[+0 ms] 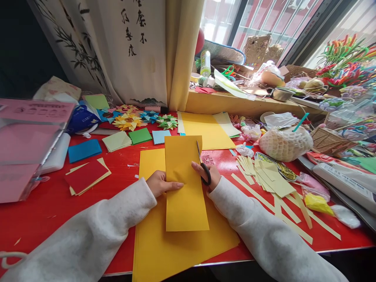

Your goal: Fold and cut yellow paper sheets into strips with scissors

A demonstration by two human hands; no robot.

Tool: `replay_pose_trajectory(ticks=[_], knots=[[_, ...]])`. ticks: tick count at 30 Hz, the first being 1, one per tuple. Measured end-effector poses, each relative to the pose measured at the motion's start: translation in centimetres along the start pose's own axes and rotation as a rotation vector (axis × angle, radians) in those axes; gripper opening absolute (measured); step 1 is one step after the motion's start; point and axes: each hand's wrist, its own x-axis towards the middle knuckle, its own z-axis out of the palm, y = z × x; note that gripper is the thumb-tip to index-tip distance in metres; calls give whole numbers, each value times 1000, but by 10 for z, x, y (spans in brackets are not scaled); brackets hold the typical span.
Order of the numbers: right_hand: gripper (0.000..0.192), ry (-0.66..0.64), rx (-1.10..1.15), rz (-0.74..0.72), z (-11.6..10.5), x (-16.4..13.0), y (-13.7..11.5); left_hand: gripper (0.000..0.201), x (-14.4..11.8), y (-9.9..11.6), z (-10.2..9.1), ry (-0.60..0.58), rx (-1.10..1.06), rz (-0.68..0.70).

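The left hand (158,183) pinches a folded yellow sheet (185,188) at its left edge, thumb on the front face and the other fingers hidden behind, holding it raised over a stack of yellow paper (173,246) that lies on the red counter (44,207). The right hand (210,175) grips black-handled scissors (202,166), fingers curled through the loops, with the blades pointing up along the sheet's right edge. The blades look nearly closed, and their tips sit near the upper right corner of the sheet.

By the look of it, the step in hand is a long cut up the right margin of the sheet, trimming a narrow strip off it. The pale strips (282,211) lying to the right on the counter fit that reading. Whether the cut has reached the top edge cannot be told from here, since the blades hide the line.

The next move seems to call for the left hand to keep the sheet taut and level while the scissors open and bite again along the same straight line, with the cut staying parallel to the edge so the strip comes off even.

Further back lie folded paper stars (141,119) and small coloured squares (117,140), well apart from both hands.
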Motion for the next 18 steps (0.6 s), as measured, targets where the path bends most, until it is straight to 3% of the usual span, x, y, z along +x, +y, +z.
replay_pose_trajectory(ticks=[18], knots=[[52, 33, -63, -19, -7, 7, 6, 31, -1, -3, 5, -37, 2, -50]])
